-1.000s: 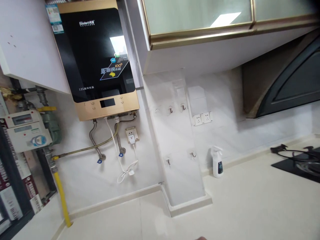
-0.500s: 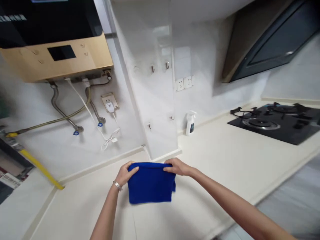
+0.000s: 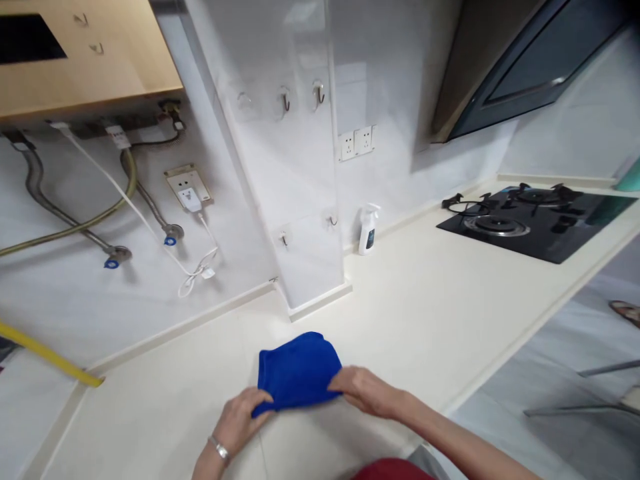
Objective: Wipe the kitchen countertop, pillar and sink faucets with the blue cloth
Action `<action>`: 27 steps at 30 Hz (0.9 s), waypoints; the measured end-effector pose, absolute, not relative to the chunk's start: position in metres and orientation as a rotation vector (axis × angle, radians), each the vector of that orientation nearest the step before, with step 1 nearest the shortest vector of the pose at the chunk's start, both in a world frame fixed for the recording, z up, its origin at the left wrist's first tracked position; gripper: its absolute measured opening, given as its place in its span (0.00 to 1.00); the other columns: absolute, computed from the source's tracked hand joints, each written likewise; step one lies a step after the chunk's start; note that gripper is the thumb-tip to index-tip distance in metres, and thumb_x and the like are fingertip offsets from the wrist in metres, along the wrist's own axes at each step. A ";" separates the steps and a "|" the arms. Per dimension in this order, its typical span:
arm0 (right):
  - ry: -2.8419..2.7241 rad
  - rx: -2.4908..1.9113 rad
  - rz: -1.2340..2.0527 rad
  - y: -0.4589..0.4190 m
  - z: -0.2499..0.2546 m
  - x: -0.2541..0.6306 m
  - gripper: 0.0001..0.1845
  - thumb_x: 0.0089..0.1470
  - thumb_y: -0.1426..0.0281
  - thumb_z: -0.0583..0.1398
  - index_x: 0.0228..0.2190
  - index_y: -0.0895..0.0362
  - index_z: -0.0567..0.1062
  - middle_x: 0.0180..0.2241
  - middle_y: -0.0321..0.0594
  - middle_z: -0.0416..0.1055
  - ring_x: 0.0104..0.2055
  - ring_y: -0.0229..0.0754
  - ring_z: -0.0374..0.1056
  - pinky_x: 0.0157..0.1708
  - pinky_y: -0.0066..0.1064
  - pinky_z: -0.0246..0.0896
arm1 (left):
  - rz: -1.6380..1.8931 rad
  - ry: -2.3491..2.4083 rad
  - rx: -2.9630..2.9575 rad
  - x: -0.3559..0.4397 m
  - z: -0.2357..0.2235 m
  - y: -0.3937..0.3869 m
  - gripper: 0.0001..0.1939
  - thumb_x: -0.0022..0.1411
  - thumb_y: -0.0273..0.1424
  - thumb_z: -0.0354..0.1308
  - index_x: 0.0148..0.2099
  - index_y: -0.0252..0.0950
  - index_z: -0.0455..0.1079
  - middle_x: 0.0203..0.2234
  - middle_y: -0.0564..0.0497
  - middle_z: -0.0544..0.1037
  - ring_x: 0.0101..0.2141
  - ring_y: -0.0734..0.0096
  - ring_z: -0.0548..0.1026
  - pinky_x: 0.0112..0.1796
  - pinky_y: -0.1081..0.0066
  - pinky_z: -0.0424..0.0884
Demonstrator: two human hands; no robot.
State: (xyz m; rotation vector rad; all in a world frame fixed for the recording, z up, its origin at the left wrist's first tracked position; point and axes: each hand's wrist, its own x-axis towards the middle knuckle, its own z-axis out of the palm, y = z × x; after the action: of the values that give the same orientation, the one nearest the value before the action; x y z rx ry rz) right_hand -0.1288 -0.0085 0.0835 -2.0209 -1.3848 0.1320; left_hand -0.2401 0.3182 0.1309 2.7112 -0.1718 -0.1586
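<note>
A blue cloth is stretched between my two hands over the cream countertop. My left hand, with a silver bracelet at the wrist, pinches its near left corner. At the near right corner, my right hand is closed on the cloth, thumb and fingers pressed together. The cloth's far edge is curved and points away from me; whether it touches the countertop I cannot tell.
A white spray bottle stands against the wall. Farther right is a black gas stove beneath a range hood. Several hooks are on the pillar. At left are a water heater and a yellow pipe.
Both hands have moved nearer my body. The cloth no longer hangs down from them but extends away, its held edge now nearest me. The view has shifted right and down.
</note>
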 end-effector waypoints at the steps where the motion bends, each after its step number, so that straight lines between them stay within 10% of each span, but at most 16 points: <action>1: -1.395 -2.045 0.285 -0.010 0.067 -0.142 0.19 0.56 0.76 0.52 0.44 0.54 0.77 0.44 0.42 0.79 0.47 0.43 0.73 0.49 0.35 0.67 | -0.363 -0.128 2.743 -0.250 0.114 0.314 0.11 0.61 0.35 0.58 0.45 0.45 0.77 0.43 0.51 0.82 0.46 0.61 0.78 0.49 0.64 0.73; 6: -1.342 -2.086 0.574 -0.003 0.043 -0.155 0.21 0.50 0.76 0.55 0.44 0.53 0.79 0.42 0.39 0.80 0.44 0.43 0.75 0.46 0.31 0.67 | -0.720 -0.008 2.712 -0.268 0.082 0.304 0.13 0.57 0.35 0.58 0.45 0.45 0.77 0.43 0.50 0.82 0.47 0.58 0.77 0.51 0.61 0.71; 18: -0.717 -2.344 -0.229 0.008 0.002 -0.061 0.26 0.63 0.65 0.49 0.58 0.62 0.66 0.60 0.57 0.66 0.63 0.53 0.63 0.62 0.50 0.62 | 0.339 0.304 2.620 -0.189 0.055 0.269 0.27 0.68 0.39 0.44 0.63 0.31 0.66 0.60 0.35 0.70 0.63 0.52 0.65 0.65 0.51 0.61; 22: -0.608 -2.483 -0.519 -0.058 -0.055 -0.065 0.26 0.62 0.61 0.50 0.55 0.61 0.71 0.57 0.58 0.69 0.59 0.57 0.67 0.58 0.55 0.67 | 0.053 0.405 2.712 -0.188 -0.013 0.206 0.35 0.62 0.48 0.54 0.69 0.48 0.58 0.71 0.41 0.50 0.69 0.28 0.41 0.65 0.28 0.40; 27: -0.731 -2.513 -0.556 -0.114 -0.089 -0.078 0.30 0.63 0.64 0.52 0.65 0.50 0.59 0.65 0.45 0.61 0.64 0.51 0.62 0.62 0.47 0.65 | 0.187 0.493 2.841 -0.170 -0.040 0.228 0.36 0.60 0.47 0.55 0.69 0.53 0.54 0.72 0.47 0.48 0.70 0.30 0.35 0.66 0.30 0.35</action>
State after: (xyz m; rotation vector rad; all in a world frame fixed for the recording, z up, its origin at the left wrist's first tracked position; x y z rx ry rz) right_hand -0.0776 -0.1139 -0.0886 -2.5128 -0.7306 -0.5559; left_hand -0.1699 0.2281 -0.0403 2.8407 0.4934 0.1873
